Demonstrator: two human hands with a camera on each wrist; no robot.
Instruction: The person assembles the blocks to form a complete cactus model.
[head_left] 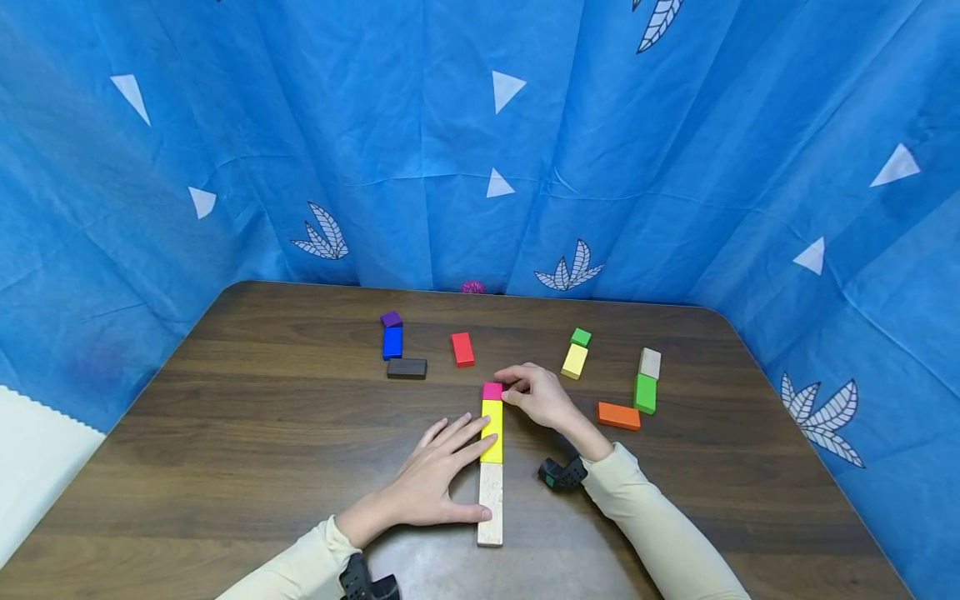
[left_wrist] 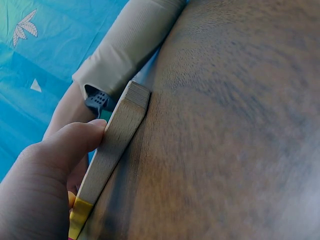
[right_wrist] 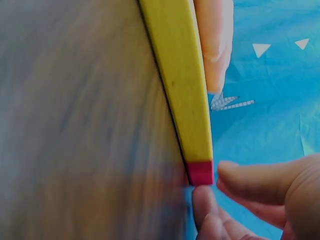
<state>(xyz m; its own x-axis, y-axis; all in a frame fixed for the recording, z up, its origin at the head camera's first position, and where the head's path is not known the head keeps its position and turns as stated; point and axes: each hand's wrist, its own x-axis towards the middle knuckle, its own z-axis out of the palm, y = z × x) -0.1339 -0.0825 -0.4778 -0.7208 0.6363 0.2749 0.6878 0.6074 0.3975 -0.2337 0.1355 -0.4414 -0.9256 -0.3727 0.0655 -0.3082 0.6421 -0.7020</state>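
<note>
A pale wooden block [head_left: 491,487], a yellow block [head_left: 492,408] and a small pink block [head_left: 492,390] lie end to end in one straight row on the table. My left hand [head_left: 435,475] spreads over the row from the left, with fingertips on the yellow block and its thumb on the pale block. At the far end, my right hand [head_left: 542,397] has the pink block between thumb and curled index finger. In the right wrist view one fingertip [right_wrist: 202,197] meets the pink block's end face, and the thumb [right_wrist: 230,172] is close by its top.
Beyond my left hand lie purple [head_left: 391,319], blue [head_left: 392,343] and black [head_left: 407,368] blocks, and a red block [head_left: 462,350]. Farther right are pale yellow [head_left: 574,362], small green [head_left: 581,337], greyish [head_left: 650,363], green [head_left: 645,394] and orange [head_left: 618,416] blocks. A blue curtain [head_left: 465,125] hangs behind the table.
</note>
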